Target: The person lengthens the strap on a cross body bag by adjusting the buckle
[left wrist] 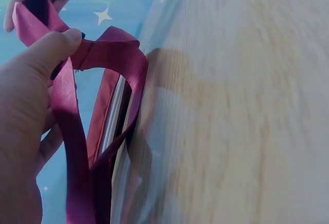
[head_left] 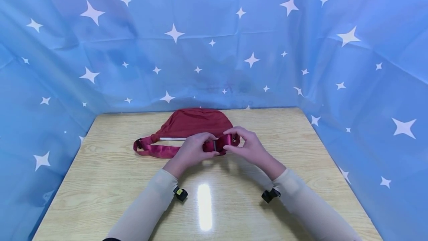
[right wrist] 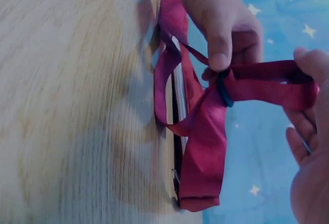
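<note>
A dark red waist bag (head_left: 200,122) lies toward the back of the table, a white zipper line along its front. Its crimson strap (head_left: 164,151) loops out to the left and comes back to both hands in front of the bag. My left hand (head_left: 195,148) pinches the strap at a dark slide buckle (right wrist: 224,89), thumb on top. My right hand (head_left: 247,146) holds the end of a strap loop (right wrist: 272,91) that sticks out of the buckle, between thumb and fingers. Below the hands, more strap hangs in a loose curve (left wrist: 136,75).
The wooden table (head_left: 133,196) carries a bright light reflection in front of the hands. Blue cloth with white stars (head_left: 214,47) hangs behind it and on both sides. At the strap's far left bend sits a black buckle (head_left: 139,143).
</note>
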Motion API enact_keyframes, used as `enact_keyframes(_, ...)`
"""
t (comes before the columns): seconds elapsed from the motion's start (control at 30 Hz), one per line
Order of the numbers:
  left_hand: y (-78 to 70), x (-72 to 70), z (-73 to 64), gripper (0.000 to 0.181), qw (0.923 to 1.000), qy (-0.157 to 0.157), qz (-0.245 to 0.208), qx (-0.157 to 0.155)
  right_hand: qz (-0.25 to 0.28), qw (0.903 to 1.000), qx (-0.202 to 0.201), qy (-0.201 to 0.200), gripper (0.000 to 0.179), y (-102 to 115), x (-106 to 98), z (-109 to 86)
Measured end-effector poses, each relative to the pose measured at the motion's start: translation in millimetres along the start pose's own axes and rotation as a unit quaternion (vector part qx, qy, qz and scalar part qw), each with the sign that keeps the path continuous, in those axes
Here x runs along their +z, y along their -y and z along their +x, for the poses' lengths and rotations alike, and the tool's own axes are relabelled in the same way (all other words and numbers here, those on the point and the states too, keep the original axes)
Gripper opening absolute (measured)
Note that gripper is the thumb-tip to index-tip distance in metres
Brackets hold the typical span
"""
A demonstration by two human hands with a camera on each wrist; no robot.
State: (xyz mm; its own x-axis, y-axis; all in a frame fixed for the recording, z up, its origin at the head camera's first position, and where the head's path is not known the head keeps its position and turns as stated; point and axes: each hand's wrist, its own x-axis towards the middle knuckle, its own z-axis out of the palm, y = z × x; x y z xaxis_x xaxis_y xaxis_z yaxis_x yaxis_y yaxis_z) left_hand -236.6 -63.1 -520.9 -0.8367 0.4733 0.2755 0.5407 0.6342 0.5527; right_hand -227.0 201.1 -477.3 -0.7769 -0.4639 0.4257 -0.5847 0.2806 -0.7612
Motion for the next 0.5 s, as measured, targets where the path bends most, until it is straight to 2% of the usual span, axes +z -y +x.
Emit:
enact_keyframes(0.13, 1.7, -2.4, -1.0, 0.049, 1.0, -0.002, -0.002, -0.004, 0.017, 0.9997, 0.015, -0.011, 0.04, -2.2, -2.6, -0.7)
enact_keyframes(0.27, 1.7, -4.3, -1.3, 0.048, 1.0, -0.009, -0.004, 0.001, 0.022, 0.9997, 0.012, -0.008, 0.041, -5.9, -3.8, -0.8)
enact_keyframes(0.5, 0.9, -5.7, -0.8, 0.048, 1.0, -0.007, -0.001, 0.0, -0.033, 0.9988, -0.02, 0.031, 0.061, -0.9, -3.0, 7.4)
